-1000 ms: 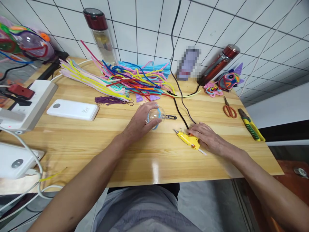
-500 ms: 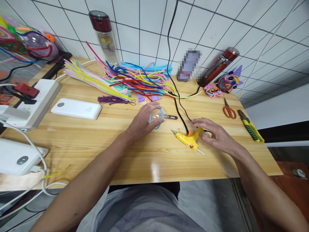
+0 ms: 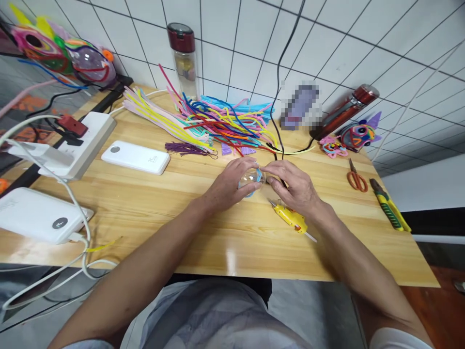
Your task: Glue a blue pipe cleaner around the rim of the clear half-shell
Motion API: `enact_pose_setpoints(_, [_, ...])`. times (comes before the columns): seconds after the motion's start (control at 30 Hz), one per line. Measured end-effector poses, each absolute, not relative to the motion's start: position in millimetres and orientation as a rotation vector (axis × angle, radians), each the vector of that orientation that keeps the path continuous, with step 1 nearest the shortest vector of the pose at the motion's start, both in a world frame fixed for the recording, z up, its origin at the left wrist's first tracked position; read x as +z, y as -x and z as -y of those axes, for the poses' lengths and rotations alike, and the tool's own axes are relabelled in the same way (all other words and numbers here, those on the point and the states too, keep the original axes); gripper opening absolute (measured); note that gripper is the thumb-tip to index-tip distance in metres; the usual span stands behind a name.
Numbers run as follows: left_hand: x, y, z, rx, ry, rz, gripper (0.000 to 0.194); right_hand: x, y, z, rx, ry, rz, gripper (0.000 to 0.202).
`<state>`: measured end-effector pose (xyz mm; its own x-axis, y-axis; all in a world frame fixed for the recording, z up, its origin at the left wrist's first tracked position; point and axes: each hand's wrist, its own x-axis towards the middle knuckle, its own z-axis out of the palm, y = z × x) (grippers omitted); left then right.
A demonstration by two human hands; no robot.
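My left hand (image 3: 232, 183) is wrapped round a small clear plastic ball (image 3: 250, 179) with light blue strips on it. At the ball's right side, my right hand (image 3: 293, 186) has its fingers curved in, with the fingertips and thumb at the ball's edge. The black clip-like piece at that end is mostly hidden by the fingers. Just below my right hand, a yellow hot glue gun (image 3: 290, 218) lies on the table, its nozzle pointing up-left and a glue stick poking out at the back. My right wrist hides its handle.
Pipe cleaners (image 3: 225, 118) lie heaped at the back, by a purple tassel (image 3: 185, 148) and a glass bottle (image 3: 183, 63). Scissors (image 3: 357, 179) and pliers (image 3: 388, 208) lie right. Left are power banks (image 3: 136, 157), a power strip (image 3: 89, 140) and cables. A black cord (image 3: 279, 97) hangs behind my hands.
My right hand has left the glue gun's handle and moved left to the clear ball. My left hand still holds the ball. The whole view has shifted, with things appearing farther right.
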<state>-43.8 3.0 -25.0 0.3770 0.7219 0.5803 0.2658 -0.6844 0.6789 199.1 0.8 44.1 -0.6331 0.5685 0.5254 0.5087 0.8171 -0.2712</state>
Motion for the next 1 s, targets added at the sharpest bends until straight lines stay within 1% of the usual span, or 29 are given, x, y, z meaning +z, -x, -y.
enact_pose_setpoints(0.27, [-25.9,42.4,-4.6,1.292,-2.172,-0.819,0.042,34.8,-195.4,4.1,0.053,0.660,2.340,0.040])
enact_pose_setpoints(0.6, [-26.0,43.4,-4.6,1.305,-2.175,-0.800,0.042,28.5,-196.1,8.5,0.084,0.687,2.325,0.048])
enact_pose_setpoints(0.9, [-27.0,43.7,-3.8,1.340,-2.199,-0.785,0.043,23.6,-197.6,12.4,0.149,0.728,2.317,0.049])
enact_pose_setpoints(1.0, [-27.2,43.6,-3.6,1.328,-2.202,-0.792,0.043,26.5,-198.4,15.2,0.084,0.715,2.331,0.049])
